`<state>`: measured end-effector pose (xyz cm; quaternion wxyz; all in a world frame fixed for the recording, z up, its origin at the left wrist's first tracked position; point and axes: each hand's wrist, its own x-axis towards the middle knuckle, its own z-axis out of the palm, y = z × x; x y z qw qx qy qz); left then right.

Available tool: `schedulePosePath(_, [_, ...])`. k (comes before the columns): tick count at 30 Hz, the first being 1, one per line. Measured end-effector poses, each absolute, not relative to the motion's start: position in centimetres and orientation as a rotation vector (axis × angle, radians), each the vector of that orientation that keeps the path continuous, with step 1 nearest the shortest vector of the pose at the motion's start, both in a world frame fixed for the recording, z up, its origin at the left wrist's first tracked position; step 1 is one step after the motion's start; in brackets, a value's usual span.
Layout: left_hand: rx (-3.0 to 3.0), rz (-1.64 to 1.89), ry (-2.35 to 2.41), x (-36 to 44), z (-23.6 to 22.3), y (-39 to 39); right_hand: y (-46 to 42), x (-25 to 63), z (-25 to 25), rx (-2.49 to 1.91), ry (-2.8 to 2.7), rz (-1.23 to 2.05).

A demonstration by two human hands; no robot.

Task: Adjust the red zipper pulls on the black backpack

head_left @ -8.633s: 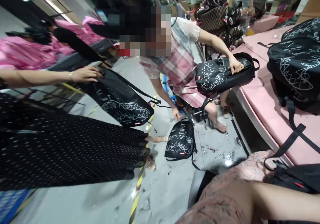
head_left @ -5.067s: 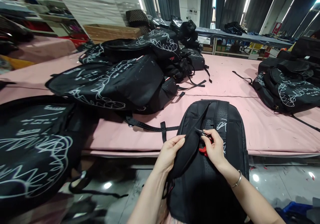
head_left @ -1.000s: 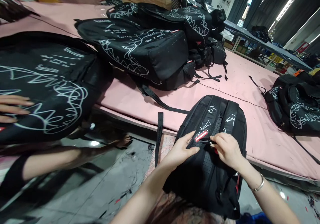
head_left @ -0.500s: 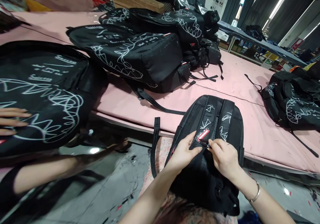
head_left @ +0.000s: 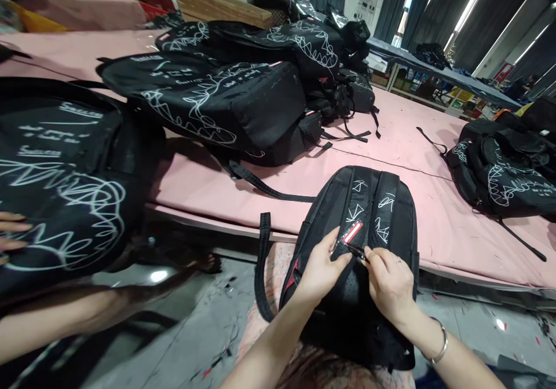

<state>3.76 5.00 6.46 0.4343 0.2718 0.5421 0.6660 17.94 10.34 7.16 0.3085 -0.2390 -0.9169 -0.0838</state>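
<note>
A black backpack lies back side up, its top on the edge of the pink table and its lower part on my lap. My left hand pinches its left shoulder strap, just below a small red-and-white label. My right hand holds a small dark tool whose tip touches the strap beside the label. A bracelet circles my right wrist. A loose black webbing strap hangs off the bag's left side.
Several black backpacks with white scribble print are piled on the table behind, and more sit at the right. At the left, another person's hand and arm rest on a large printed backpack. Grey floor lies below.
Over the last second my view has shifted slightly. My hands have slid a little down the strap, staying at the label. The other person's hand has drawn back toward the left edge.
</note>
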Motion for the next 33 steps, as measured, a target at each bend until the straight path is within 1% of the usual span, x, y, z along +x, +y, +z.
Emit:
schedulePosePath(14, [0.757, 1.665, 1.49, 5.4, 5.4, 5.8, 10.0, 17.9, 7.1, -0.726, -2.428, -0.303])
schedulePosePath(21, [0.792, 1.634, 1.607, 5.8, 5.0, 5.9, 10.1, 17.7, 6.9, -0.748, -2.43, -0.233])
schedulePosePath(24, [0.749, 1.663, 1.562, 5.7, 4.8, 5.9, 10.3, 17.7, 6.6, -0.737, -2.394, -0.003])
schedulePosePath(29, [0.604, 1.718, 1.363, 5.2, 4.4, 5.6, 11.2, 18.2, 6.2, -0.842, -2.116, 0.705])
schedulePosePath(33, [0.474, 1.666, 1.26, 4.5, 3.9, 5.5, 12.7, 18.5, 5.5, -0.971, -1.937, 1.094])
